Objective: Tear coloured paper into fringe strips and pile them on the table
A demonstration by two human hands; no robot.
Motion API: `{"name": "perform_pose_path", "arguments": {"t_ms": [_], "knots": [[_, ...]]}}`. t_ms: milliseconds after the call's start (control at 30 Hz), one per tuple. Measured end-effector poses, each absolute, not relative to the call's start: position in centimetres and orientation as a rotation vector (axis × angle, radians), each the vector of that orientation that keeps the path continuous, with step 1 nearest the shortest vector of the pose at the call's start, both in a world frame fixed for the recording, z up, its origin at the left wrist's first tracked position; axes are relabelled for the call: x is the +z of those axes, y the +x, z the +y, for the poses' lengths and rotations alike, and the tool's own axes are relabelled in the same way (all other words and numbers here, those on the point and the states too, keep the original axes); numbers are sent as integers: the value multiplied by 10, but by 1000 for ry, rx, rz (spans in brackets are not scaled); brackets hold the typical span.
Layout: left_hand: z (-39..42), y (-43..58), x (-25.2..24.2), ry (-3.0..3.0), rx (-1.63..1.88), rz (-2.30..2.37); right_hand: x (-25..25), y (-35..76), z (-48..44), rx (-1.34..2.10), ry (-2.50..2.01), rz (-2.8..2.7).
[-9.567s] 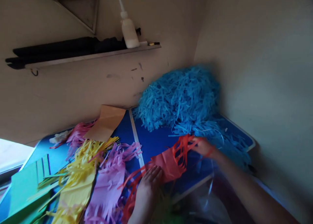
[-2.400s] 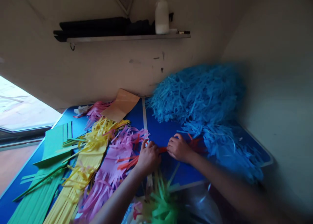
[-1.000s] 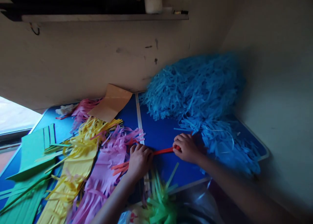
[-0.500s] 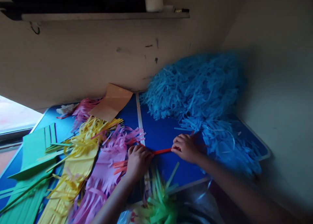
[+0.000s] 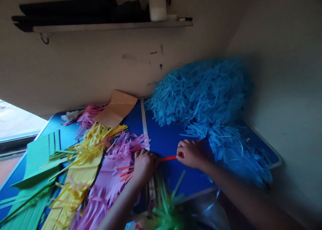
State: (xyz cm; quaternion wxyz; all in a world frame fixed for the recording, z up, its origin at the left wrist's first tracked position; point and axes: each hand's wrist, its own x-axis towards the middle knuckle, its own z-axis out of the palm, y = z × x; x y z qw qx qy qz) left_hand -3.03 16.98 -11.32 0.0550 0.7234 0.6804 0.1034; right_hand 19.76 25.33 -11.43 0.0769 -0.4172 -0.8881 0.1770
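A narrow red-orange paper strip (image 5: pixel 168 158) stretches between my two hands, low over the blue table (image 5: pixel 173 141). My left hand (image 5: pixel 146 163) is closed on its left end, where loose orange fringe fans out behind the wrist. My right hand (image 5: pixel 189 153) pinches the other end with curled fingers; a little red shows past the knuckles. Fringed purple paper (image 5: pixel 110 168) lies just left of my left hand. Close to my right hand are loose blue paper strips (image 5: pixel 226 146). Green fringe (image 5: pixel 168 206), blurred, is below and between my forearms.
Yellow fringed paper (image 5: pixel 83 171) and green paper sheets (image 5: pixel 41 156) cover the left side. At the back lie an orange-brown sheet (image 5: pixel 117 109), pink fringe (image 5: pixel 90 117) and a large blue fringe heap (image 5: pixel 201 92). A shelf (image 5: pixel 113 26) juts from the wall above.
The view has tilted up slightly, so everything sits a little lower. Both hands keep hold of the red-orange strip, and the span showing between them looks slightly shorter.
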Motion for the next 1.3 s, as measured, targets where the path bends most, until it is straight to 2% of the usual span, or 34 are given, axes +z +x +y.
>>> {"name": "perform_pose_path", "arguments": {"t_ms": [167, 333, 533, 767, 1067, 1300], "knots": [[168, -27, -106, 2323, 289, 2046, -102, 194, 251, 419, -1331, -2671], [162, -23, -109, 2555, 316, 1830, -97, 190, 241, 202, -813, -2827], [164, -16, -111, 2621, 373, 1804, -104, 181, 245, 4, -600, -2919], [168, -9, -108, 2625, 417, 1852, -107, 178, 254, 210, -775, -2812], [155, -12, -116, 2561, 441, 1844, -130, 183, 230, 1, -746, -2725], [146, -26, -125, 2372, 526, 1904, -131, 216, 248, 302, -902, -2621]]}}
